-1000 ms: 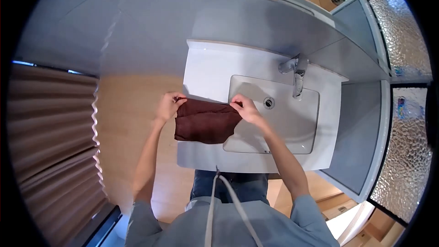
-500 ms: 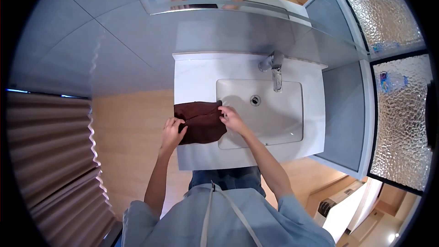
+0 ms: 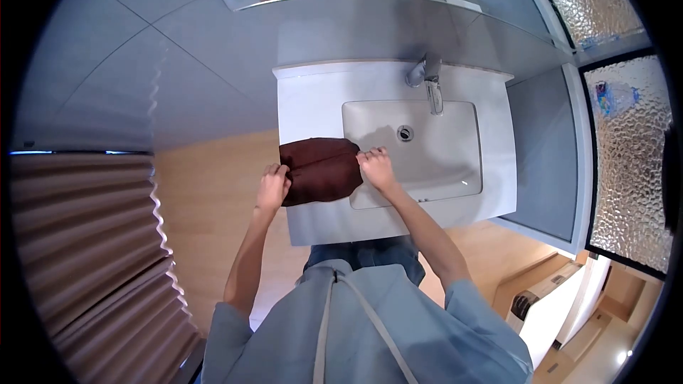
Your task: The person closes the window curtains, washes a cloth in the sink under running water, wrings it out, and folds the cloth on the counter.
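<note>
One dark red cloth (image 3: 320, 178) lies on the left part of the white table (image 3: 307, 110), its long axis running from left to right, roughly parallel with the table's front edge. Its left end sits at the table's left edge; its right end reaches over the left rim of the sink (image 3: 452, 153). That right end is rounded and narrower, pointing toward the basin, while the left end is straighter. A single crease runs lengthwise along the cloth, nearly in line with the long axis.

Two hands work at the cloth, one at each end. The left hand (image 3: 273, 186) has its fingers and thumb closed on the left end, near the crease. The right hand (image 3: 377, 166) has bent fingers, with the tips touching the right end beside the sink's rim; whether they pinch the fabric cannot be told.

There is one sink, with one round drain (image 3: 405, 133) toward its far side, and one chrome faucet (image 3: 430, 78) behind it, the spout pointing toward the person over the basin. Two pale cords (image 3: 324, 334) hang down the front of the blue-grey top (image 3: 277, 334). To the far left hangs a pleated brown curtain (image 3: 92, 235); to the right stands a rippled glass panel (image 3: 629, 185).
</note>
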Available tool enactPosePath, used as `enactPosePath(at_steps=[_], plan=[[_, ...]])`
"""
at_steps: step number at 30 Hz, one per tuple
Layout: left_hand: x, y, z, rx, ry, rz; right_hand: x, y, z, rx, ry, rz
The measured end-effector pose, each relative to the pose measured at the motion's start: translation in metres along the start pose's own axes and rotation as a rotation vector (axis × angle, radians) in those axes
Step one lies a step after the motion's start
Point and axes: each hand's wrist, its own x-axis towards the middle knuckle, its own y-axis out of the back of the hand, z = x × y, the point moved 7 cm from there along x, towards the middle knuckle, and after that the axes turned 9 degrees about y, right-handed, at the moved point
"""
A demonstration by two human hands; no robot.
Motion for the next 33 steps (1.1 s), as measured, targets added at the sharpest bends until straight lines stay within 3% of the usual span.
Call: enactPosePath(at_steps=[5, 8, 11, 14, 23, 25, 29, 33], plan=[[-0.025, 0.020, 0.014, -0.071, -0.114, 0.117, -0.019, 0.035, -0.007, 0.083, 0.021, 0.096], [-0.056, 0.030, 0.018, -0.169, -0.156, 0.157, -0.042, 0.083, -0.022, 0.205, 0.150, 0.370], [-0.095, 0.041, 0.025, -0.250, -0.264, 0.155, -0.076, 0.094, -0.033, 0.445, 0.104, 0.295], [-0.131, 0.044, 0.027, -0.280, -0.184, 0.048, -0.117, 0.072, -0.039, 0.617, -0.028, -0.154], [-0.199, 0.040, 0.020, -0.383, -0.055, -0.227, -0.162, 0.102, -0.064, 0.711, 0.050, 0.087], [-0.206, 0.044, 0.017, -0.388, -0.025, -0.269, -0.171, 0.104, -0.069, 0.774, 0.007, 0.041], [-0.207, 0.052, -0.004, -0.532, 0.276, -0.358, -0.171, 0.107, -0.064, 0.926, -0.139, -0.043], [-0.172, 0.035, -0.048, -0.745, 0.435, -0.274, -0.142, 0.081, -0.036, 0.939, -0.365, 0.108]])
